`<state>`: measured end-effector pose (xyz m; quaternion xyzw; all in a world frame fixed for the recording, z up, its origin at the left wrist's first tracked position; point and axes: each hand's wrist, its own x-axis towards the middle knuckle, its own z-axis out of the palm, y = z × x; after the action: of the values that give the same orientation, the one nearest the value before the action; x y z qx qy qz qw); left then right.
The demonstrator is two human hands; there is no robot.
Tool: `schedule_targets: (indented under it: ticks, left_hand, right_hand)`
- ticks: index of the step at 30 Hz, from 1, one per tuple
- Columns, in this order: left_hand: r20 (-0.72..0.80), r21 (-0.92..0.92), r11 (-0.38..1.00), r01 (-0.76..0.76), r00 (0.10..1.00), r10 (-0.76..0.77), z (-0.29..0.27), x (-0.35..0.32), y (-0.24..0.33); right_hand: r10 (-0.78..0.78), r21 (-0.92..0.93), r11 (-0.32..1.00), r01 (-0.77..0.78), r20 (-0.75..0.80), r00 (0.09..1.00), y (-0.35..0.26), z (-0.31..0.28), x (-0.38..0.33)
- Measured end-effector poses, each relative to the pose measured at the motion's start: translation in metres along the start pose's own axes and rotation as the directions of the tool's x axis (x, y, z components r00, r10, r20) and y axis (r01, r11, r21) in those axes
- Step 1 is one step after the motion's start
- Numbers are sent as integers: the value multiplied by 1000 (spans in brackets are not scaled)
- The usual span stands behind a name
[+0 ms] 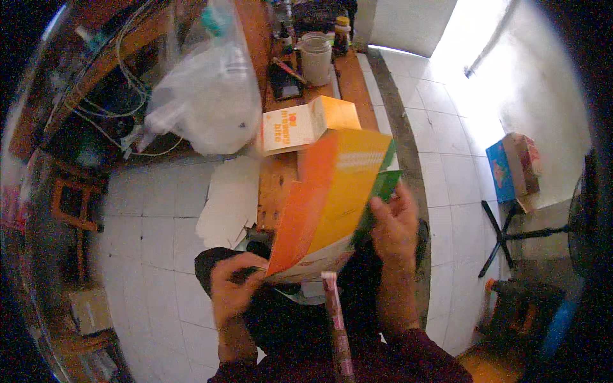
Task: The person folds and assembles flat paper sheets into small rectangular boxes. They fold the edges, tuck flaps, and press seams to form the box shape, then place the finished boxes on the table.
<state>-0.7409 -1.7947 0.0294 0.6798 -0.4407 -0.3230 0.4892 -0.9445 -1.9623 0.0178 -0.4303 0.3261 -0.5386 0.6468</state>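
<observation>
A flattened-looking cardboard carton [338,198], orange and yellow with a green edge, is tilted in front of me above my lap. My left hand [236,284] pinches its lower left corner. At the green right edge, my right hand [394,223] grips the carton between thumb and fingers; motion blurs it somewhat. Just beyond lies a white and orange carton [287,131] on the wooden bench [274,191]. White sheets [230,198], paper or card, stick out from the bench's left side. A narrow pinkish-brown patterned strip [337,319] runs up from the lower edge.
Farther along the bench stand a jar [315,60], a yellow-capped bottle [342,35] and a dark flat object [284,83]. A bulging clear plastic bag [211,96] hangs at the left. On the right floor are a blue and brown box [514,166] and black stand legs [501,239].
</observation>
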Motion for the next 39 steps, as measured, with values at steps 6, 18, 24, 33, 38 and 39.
schedule_targets:
  ticks: [6,18,24,33,38,39]
  left_hand:
    - [-71,-222,952,-210,977,199,30,30,20]
    - [92,127,880,-457,889,448,45,45,-1]
    - [-4,51,991,-124,992,125,61,33,-17]
    - [-13,55,987,-152,988,153,69,42,-7]
    - [204,46,968,-248,951,234,61,45,4]
    - [244,73,962,-264,940,239,60,47,5]
  right_hand:
    - [-856,-965,235,-117,-262,445,-128,-108,-14]
    - [-148,-674,399,621,621,769,-7,-5,-23]
    - [-295,-763,321,560,482,825,8,8,-37]
    - [-387,-613,302,730,621,682,10,9,-36]
    - [-429,-669,268,693,561,708,12,15,-34]
    - [-425,-665,263,699,570,703,13,14,-35]
